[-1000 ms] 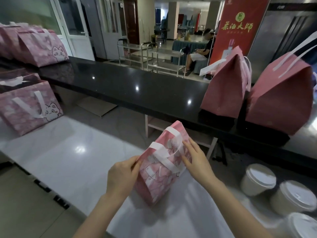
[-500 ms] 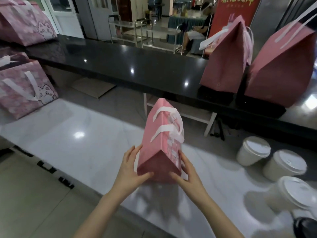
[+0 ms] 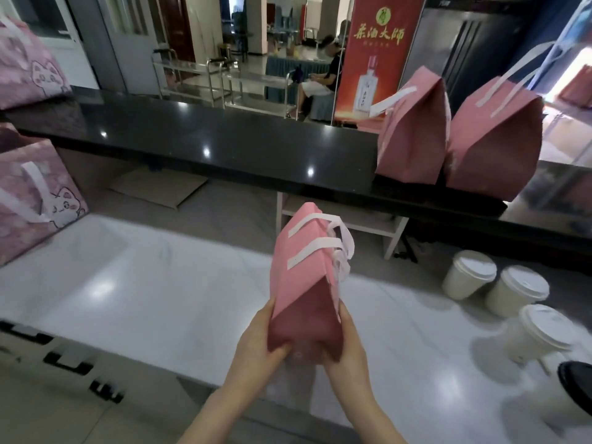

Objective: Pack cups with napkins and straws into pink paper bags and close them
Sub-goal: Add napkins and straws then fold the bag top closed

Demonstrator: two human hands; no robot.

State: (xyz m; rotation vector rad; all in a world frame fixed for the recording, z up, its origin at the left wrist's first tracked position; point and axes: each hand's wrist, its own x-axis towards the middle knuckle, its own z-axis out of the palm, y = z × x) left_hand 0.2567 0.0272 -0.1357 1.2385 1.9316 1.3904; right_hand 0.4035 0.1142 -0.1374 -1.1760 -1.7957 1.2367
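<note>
Support from below is what counts now: the left hand [image 3: 256, 344] curls its fingers under the base of the closed pink bag [image 3: 304, 267] and the right hand [image 3: 347, 350] wraps the opposite bottom corner, holding it tilted over the front edge of the white counter [image 3: 128, 299]. By my judgement it should be brought upright, both palms staying low so any cup inside sits level, then set beside the two closed bags [image 3: 413, 136] at the right end of the black counter [image 3: 224, 139], away from the three lidded cups [image 3: 469, 274] near the white counter's right edge.
</note>
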